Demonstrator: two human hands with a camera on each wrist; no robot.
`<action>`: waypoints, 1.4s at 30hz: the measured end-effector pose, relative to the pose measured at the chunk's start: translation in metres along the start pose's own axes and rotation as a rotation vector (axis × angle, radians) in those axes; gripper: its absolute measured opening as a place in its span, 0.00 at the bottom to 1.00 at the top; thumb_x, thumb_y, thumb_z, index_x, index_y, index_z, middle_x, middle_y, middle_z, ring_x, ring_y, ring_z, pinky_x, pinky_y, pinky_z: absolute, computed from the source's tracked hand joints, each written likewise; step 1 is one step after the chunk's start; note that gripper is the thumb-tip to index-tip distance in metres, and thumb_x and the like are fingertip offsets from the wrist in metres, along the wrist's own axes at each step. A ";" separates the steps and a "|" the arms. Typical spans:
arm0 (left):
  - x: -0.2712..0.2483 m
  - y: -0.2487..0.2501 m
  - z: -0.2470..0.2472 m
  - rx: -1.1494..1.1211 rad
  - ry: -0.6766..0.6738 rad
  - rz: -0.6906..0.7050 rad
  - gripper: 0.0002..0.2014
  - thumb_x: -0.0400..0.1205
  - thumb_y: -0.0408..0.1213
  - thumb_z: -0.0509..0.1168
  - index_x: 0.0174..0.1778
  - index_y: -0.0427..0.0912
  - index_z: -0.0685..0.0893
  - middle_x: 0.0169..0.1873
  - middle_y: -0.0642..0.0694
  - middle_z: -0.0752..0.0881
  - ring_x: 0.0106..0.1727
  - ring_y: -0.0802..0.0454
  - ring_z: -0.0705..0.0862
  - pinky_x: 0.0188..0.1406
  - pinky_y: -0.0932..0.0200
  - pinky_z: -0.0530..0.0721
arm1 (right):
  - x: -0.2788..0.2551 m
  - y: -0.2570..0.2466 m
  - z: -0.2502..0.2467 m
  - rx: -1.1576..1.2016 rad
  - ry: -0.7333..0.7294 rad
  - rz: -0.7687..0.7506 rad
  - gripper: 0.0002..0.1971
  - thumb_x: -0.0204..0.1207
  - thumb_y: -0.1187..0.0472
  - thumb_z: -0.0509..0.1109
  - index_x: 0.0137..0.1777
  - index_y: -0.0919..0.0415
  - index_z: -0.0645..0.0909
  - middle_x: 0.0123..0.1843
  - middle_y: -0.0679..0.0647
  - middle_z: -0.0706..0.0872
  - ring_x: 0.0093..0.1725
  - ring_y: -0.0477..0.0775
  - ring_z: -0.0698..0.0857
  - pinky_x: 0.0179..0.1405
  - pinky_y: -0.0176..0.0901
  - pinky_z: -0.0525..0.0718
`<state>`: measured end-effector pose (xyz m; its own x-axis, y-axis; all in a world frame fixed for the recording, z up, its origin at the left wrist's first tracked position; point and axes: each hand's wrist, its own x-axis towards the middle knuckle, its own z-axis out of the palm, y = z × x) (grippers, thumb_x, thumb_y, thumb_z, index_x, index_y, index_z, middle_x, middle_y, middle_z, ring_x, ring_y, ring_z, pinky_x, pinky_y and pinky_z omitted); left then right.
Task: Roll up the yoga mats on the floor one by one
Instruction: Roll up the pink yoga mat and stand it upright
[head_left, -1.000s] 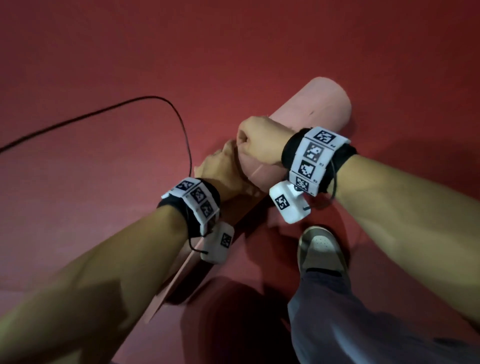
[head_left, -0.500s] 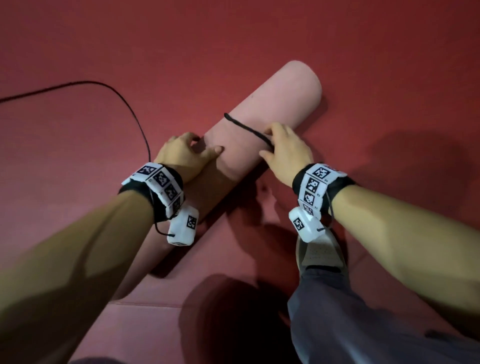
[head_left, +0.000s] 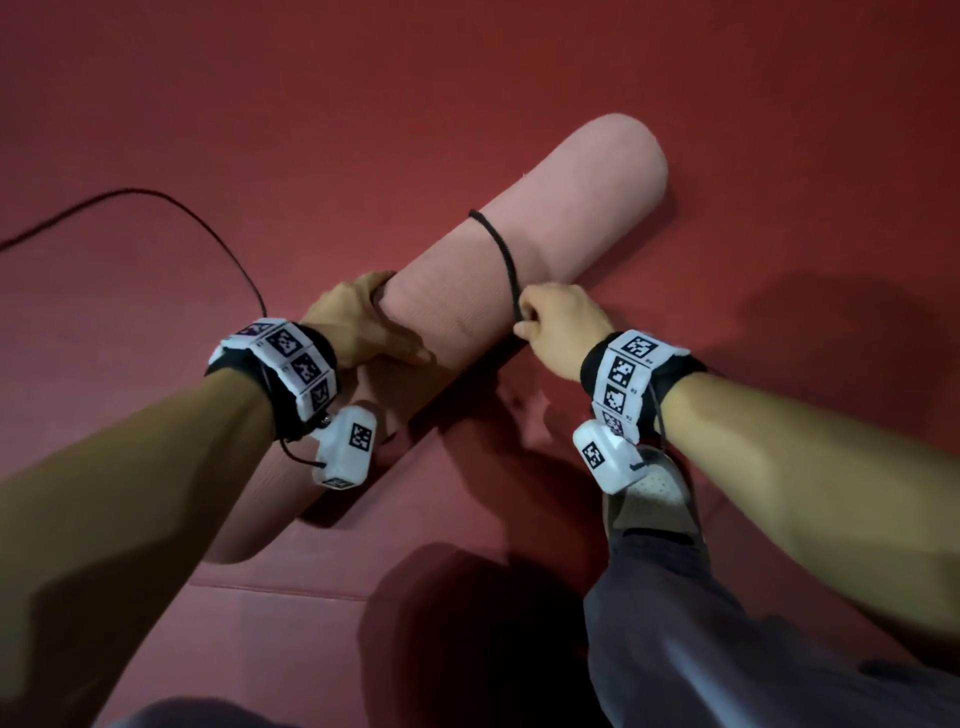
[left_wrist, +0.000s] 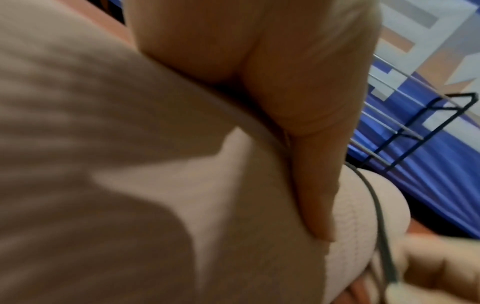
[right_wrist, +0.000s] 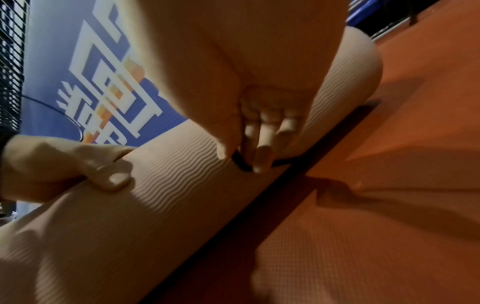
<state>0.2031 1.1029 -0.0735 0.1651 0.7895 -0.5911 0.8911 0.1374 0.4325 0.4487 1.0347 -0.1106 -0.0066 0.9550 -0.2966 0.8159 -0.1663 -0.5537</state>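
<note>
A pink rolled-up yoga mat (head_left: 447, 312) lies diagonally on the red floor. A black elastic band (head_left: 500, 249) runs over the top of the roll near its far end. My right hand (head_left: 558, 319) is on the near side of the roll and pinches the band (right_wrist: 240, 164) between thumb and fingers, pulling it taut. My left hand (head_left: 358, 327) grips the roll in the middle. Its thumb (right_wrist: 116, 176) lies on the ribbed mat surface (right_wrist: 182, 195) and its fingers reach round the far side, out of sight.
A thin black cable (head_left: 208, 223) curves across the red floor mat (head_left: 779, 156) on the left. My shoe (head_left: 660, 493) and trouser leg are just behind my right wrist. A blue banner wall (right_wrist: 52, 61) and black wire fencing (right_wrist: 10, 61) stand beyond.
Both hands were clenched together on the roll. They have since moved apart: the left now holds the roll's middle, and the right has drawn the band over the roll to its near side.
</note>
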 end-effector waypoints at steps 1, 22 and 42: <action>-0.001 0.003 -0.002 -0.006 0.006 0.010 0.61 0.41 0.59 0.86 0.77 0.57 0.76 0.61 0.54 0.87 0.65 0.47 0.84 0.68 0.48 0.81 | -0.003 -0.003 0.002 0.020 -0.065 0.005 0.06 0.78 0.58 0.73 0.45 0.60 0.80 0.44 0.54 0.83 0.46 0.60 0.82 0.41 0.44 0.73; -0.010 0.062 0.042 0.469 -0.067 0.087 0.61 0.50 0.72 0.80 0.79 0.54 0.66 0.67 0.47 0.70 0.71 0.39 0.70 0.66 0.39 0.76 | 0.008 -0.036 -0.063 -0.220 0.036 0.017 0.13 0.82 0.45 0.64 0.50 0.55 0.76 0.46 0.53 0.80 0.44 0.62 0.79 0.42 0.49 0.73; -0.035 0.063 0.071 0.272 0.005 0.027 0.59 0.56 0.62 0.81 0.83 0.55 0.60 0.70 0.47 0.77 0.73 0.39 0.75 0.67 0.38 0.74 | -0.008 -0.047 -0.038 -0.024 -0.146 -0.109 0.05 0.81 0.57 0.65 0.51 0.54 0.82 0.43 0.49 0.85 0.43 0.55 0.82 0.38 0.42 0.72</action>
<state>0.2833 1.0417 -0.0737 0.1892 0.7938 -0.5780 0.9673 -0.0495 0.2487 0.4322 1.0443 -0.0521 -0.1788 0.9208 -0.3467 0.8194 -0.0557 -0.5705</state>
